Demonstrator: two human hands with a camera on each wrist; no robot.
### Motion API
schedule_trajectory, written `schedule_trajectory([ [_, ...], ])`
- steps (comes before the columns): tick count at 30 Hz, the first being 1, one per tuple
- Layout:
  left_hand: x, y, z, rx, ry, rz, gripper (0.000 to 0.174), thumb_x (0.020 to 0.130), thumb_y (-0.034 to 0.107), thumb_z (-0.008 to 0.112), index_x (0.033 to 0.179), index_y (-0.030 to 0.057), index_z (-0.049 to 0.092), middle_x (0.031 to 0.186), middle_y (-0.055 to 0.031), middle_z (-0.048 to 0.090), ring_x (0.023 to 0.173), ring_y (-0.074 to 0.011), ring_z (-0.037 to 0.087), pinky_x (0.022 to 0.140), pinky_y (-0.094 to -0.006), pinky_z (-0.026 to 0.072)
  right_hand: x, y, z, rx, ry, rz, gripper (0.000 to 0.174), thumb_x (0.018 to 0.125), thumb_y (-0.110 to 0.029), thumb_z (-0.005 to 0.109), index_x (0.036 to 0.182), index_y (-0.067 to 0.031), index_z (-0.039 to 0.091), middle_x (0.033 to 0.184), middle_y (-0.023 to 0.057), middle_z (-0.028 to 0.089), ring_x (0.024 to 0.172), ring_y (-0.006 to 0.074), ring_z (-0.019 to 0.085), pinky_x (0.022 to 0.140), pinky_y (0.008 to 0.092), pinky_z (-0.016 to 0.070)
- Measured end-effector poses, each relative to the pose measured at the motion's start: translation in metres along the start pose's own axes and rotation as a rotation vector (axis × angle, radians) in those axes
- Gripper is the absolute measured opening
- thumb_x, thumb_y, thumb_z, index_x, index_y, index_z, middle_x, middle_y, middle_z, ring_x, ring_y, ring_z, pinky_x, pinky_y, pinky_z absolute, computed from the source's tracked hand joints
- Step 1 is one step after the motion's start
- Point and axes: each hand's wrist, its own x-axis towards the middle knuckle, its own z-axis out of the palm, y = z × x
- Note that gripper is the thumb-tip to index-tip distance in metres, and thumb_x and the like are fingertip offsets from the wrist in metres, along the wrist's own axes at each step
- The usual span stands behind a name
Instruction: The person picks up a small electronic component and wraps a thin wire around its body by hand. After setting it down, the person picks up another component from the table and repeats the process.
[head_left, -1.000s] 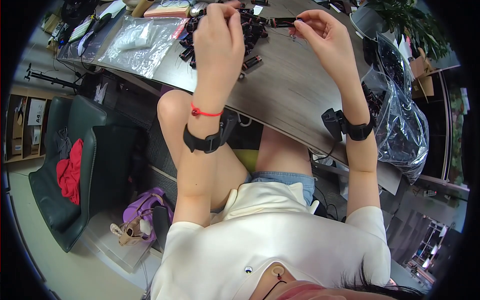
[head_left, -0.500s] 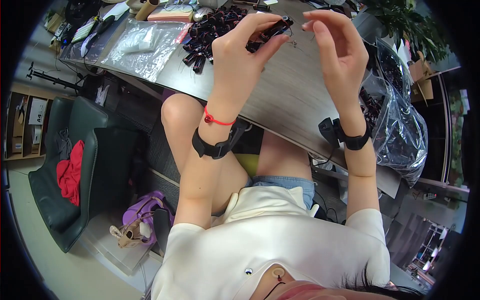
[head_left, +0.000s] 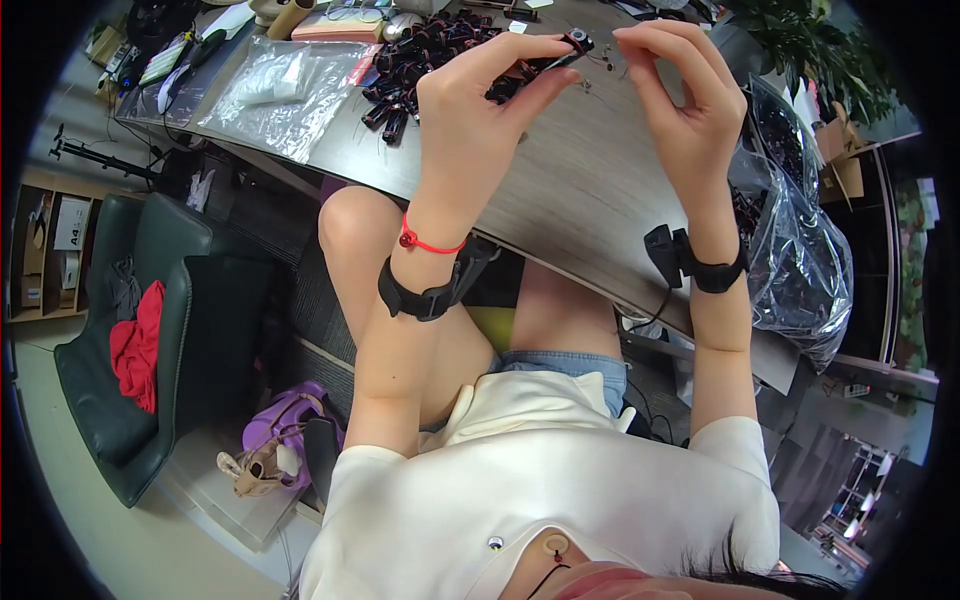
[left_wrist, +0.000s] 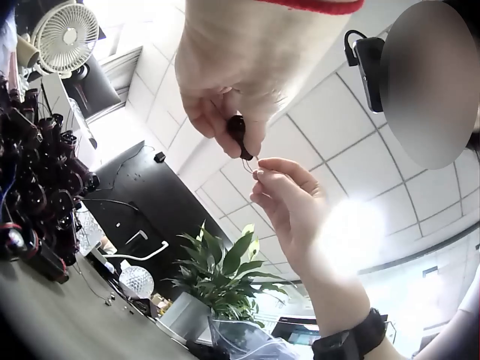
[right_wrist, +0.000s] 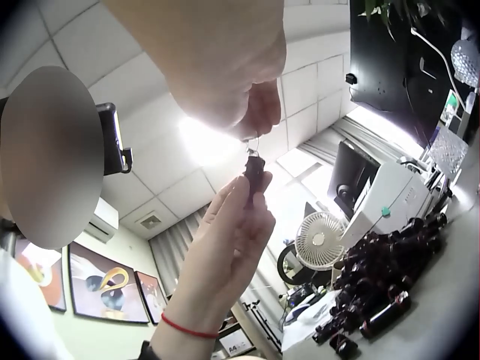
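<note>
My left hand (head_left: 470, 110) grips a small black cylinder (head_left: 578, 42) between thumb and fingers, its end pointing right, above the table. Thin wires (right_wrist: 253, 147) stick out of that end in the right wrist view. My right hand (head_left: 690, 105) faces it from the right, thumb and forefinger brought together. The left wrist view shows those fingertips pinching at a wire (left_wrist: 249, 164) close to the cylinder. A heap of similar black cylinders (head_left: 405, 80) with reddish wires lies on the table behind my left hand.
A clear plastic bag (head_left: 275, 90) lies flat on the table (head_left: 590, 190) at the left. Tiny loose bits (head_left: 607, 58) lie near the right hand. A large clear bag (head_left: 800, 260) hangs at the right edge, below a plant (head_left: 830, 50). A green chair (head_left: 130, 350) stands at left.
The left hand came from over the heap to the right with a black cylinder in its fingers. The right hand opened somewhat, then its fingertips closed together near the cylinder's wire end.
</note>
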Motion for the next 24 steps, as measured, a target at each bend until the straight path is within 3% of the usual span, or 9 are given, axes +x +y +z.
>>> schedule_trajectory([
  [2,0.002,-0.003,-0.003,0.148,0.028,0.153,0.02,0.079,-0.003,0.07,0.099,0.0002,0.069,0.096,-0.006,0.071,0.085,-0.0108,0.066,0.075,-0.0229,0.0524,0.003,0.001,-0.004,-0.016,-0.089,-0.051,0.02,0.076,0.008,0.067,0.094,-0.0017,0.068,0.092,0.006,0.065,0.08,0.0153,0.063,0.072,0.0228,0.049],
  [6,0.003,0.0,-0.005,0.25,0.06,0.268,0.018,0.076,-0.002,0.071,0.094,0.0013,0.071,0.096,-0.0062,0.071,0.084,-0.0128,0.067,0.075,-0.0233,0.0522,0.003,-0.005,-0.004,-0.086,-0.105,-0.105,0.022,0.075,0.008,0.067,0.094,-0.0032,0.069,0.091,0.0052,0.064,0.079,0.0161,0.063,0.071,0.0226,0.0492],
  [15,0.004,0.003,-0.01,0.338,0.055,0.319,0.018,0.075,0.001,0.073,0.093,0.0041,0.072,0.095,-0.0053,0.072,0.083,-0.0166,0.068,0.073,-0.0237,0.0523,0.004,-0.005,-0.006,-0.056,-0.13,-0.13,0.023,0.074,0.01,0.066,0.093,-0.0032,0.068,0.09,0.0057,0.064,0.079,0.0163,0.063,0.07,0.0233,0.0496],
  [18,0.006,-0.003,-0.011,0.358,0.046,0.413,0.019,0.073,0.005,0.074,0.091,0.0078,0.071,0.095,-0.0053,0.07,0.083,-0.0226,0.067,0.07,-0.0285,0.054,0.004,-0.006,-0.006,-0.032,-0.171,-0.105,0.022,0.074,0.01,0.066,0.092,-0.0029,0.068,0.09,0.0057,0.063,0.079,0.0162,0.063,0.07,0.0235,0.0495],
  [24,0.005,-0.001,-0.014,0.367,0.021,0.379,0.017,0.074,0.002,0.074,0.091,0.0041,0.072,0.096,-0.0046,0.072,0.081,-0.0167,0.068,0.072,-0.0241,0.0527,0.007,-0.005,-0.009,-0.013,-0.216,-0.113,0.022,0.074,0.01,0.066,0.092,-0.0027,0.068,0.089,0.0059,0.063,0.078,0.0166,0.063,0.07,0.0233,0.0494],
])
